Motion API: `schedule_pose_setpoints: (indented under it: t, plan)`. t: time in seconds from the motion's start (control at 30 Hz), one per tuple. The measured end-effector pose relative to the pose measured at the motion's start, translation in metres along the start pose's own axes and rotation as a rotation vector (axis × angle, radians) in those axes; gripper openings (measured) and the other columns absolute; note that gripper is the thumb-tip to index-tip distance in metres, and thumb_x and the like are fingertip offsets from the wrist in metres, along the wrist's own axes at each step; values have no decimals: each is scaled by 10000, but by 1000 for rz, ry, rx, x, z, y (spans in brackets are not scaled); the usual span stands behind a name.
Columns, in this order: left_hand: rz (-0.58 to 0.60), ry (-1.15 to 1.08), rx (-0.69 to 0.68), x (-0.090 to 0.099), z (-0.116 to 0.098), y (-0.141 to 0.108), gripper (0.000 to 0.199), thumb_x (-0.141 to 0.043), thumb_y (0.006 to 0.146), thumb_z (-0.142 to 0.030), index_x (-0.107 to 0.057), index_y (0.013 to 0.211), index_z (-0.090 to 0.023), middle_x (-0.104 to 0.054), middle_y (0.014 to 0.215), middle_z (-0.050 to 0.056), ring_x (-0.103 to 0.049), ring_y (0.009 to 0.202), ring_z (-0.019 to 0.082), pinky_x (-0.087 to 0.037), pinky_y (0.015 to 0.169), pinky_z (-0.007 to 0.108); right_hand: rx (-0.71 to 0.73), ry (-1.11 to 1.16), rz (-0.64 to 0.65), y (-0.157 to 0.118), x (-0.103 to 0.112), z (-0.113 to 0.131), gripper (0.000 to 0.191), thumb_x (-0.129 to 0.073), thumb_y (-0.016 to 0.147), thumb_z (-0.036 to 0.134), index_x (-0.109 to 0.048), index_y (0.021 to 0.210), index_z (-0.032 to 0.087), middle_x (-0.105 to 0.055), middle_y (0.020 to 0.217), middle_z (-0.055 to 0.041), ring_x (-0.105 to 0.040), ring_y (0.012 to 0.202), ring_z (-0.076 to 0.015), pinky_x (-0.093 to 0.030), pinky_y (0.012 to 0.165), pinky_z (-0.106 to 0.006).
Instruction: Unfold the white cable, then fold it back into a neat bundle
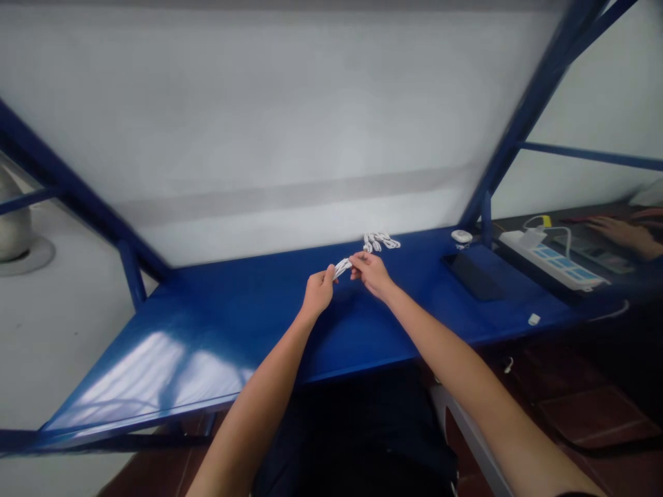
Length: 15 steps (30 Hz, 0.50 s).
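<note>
My left hand and my right hand meet above the blue tabletop, both pinching a bundled white cable between them from either side. Just beyond my right hand, several more coiled white cables lie on the table near the back wall. Neither hand touches those coils.
A white round puck and a black flat pad sit to the right. Beyond them lie a power strip and a small white plug. Another person's hand works at the far right. Blue steel uprights frame the table.
</note>
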<state>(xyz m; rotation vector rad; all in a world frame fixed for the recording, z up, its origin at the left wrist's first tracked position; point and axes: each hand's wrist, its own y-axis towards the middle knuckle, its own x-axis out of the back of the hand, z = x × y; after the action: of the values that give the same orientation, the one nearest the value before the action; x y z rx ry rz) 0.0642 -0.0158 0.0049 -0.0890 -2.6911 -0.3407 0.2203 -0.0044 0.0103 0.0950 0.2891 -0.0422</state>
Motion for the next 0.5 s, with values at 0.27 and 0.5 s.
schedule_pose_setpoints:
  t: [0.27,0.5]
  plan:
    - [25,213,-118,-4,7,-1,467,-335,931,-496,-516,640,-179,-460,536,-17,-397,519,116,-261,529,252,-3,-161,28,-1,0,-12,337,-591,825,536,-534,833,204,-555,585,48,-490,401,-89,-400,327,-204]
    - [126,318,-162,-5,8,-6,414,-368,936,-475,-552,706,-184,-529,603,9,-434,549,132,-255,542,256,-61,-355,109,-7,-2,-9,342,-536,868,524,-553,777,195,-456,448,67,-390,318,-74,-270,266,-176]
